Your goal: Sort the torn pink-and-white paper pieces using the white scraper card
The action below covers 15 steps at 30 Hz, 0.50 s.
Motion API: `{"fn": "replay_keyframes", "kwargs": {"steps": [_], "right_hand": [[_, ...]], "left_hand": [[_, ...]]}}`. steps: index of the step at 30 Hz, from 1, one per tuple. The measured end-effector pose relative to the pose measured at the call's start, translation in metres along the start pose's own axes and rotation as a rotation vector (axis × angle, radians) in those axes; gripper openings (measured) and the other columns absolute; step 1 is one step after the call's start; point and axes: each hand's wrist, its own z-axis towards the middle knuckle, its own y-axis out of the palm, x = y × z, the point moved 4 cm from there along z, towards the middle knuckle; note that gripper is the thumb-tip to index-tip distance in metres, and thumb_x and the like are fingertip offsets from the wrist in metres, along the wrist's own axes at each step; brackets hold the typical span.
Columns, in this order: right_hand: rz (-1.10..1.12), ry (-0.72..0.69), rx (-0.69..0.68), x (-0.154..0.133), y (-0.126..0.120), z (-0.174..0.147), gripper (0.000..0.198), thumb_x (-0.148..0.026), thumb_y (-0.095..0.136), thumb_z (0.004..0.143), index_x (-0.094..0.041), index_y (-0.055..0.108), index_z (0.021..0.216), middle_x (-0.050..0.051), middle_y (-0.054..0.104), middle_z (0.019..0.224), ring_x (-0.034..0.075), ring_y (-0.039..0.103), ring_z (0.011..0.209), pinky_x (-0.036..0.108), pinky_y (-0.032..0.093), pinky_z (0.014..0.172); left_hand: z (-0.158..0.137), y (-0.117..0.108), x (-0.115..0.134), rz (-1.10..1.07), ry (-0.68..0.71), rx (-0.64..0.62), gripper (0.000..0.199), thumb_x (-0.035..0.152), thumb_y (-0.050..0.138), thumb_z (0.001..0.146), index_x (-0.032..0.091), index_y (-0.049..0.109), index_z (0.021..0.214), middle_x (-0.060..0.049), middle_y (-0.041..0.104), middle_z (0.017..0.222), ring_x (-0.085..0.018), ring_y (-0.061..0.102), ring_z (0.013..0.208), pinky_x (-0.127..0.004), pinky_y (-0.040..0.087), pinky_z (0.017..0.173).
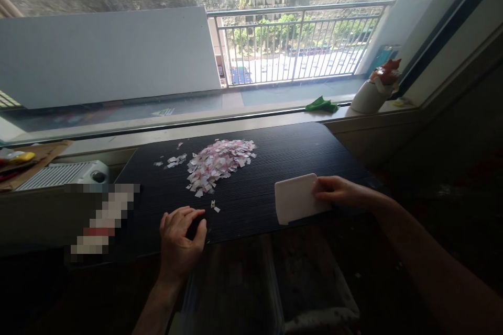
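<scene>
My right hand [337, 192] grips a thin white rectangular board [295, 198] with rounded corners by its right edge, tilted low over the right part of the black table [291, 152]. My left hand [184, 235] rests at the table's front edge, fingers bent and the thumb apart from them, with nothing visible between. Beyond it, a heap of small pinkish-white paper pieces [220, 161] lies on the table. A few loose scraps [176, 160] lie left of the heap, and a couple more scraps [215, 207] are close to my left fingertips.
Below the front edge stand clear plastic bins [278, 282], dim in shadow. A white heater-like unit [65, 175] is at the left, near a blurred-out patch [108, 220]. On the window sill are a green cloth [322, 105] and a white pot [367, 97].
</scene>
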Motion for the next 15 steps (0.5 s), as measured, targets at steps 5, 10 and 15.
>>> {"fn": "replay_keyframes", "kwargs": {"steps": [5, 10, 15], "right_hand": [[0.068, 0.025, -0.033, -0.007, -0.003, -0.019, 0.023, -0.039, 0.071, 0.062, -0.018, 0.064, 0.070, 0.001, 0.067, 0.070, 0.018, 0.060, 0.069, 0.029, 0.046, 0.064], [-0.016, 0.012, 0.075, -0.005, -0.012, -0.029, 0.035, -0.054, 0.074, 0.061, -0.020, 0.066, 0.067, 0.003, 0.066, 0.066, 0.020, 0.060, 0.065, 0.030, 0.048, 0.058], [0.036, -0.156, 0.157, -0.023, 0.027, 0.018, 0.034, -0.053, 0.072, 0.064, -0.021, 0.065, 0.074, 0.005, 0.070, 0.076, 0.024, 0.064, 0.075, 0.035, 0.052, 0.069]], "left_hand": [[0.000, 0.000, -0.001, -0.021, -0.025, -0.004, 0.015, 0.027, 0.054, 0.083, 0.022, 0.066, 0.089, -0.006, 0.067, 0.090, -0.026, 0.060, 0.094, -0.051, 0.034, 0.099], [-0.001, 0.000, 0.001, -0.058, -0.102, -0.026, 0.015, 0.026, 0.054, 0.081, 0.023, 0.067, 0.089, -0.005, 0.067, 0.091, -0.025, 0.060, 0.097, -0.052, 0.030, 0.104], [-0.001, 0.000, 0.003, -0.080, -0.151, -0.041, 0.015, 0.023, 0.053, 0.081, 0.022, 0.066, 0.089, -0.005, 0.067, 0.090, -0.025, 0.059, 0.100, -0.053, 0.029, 0.105]]}}
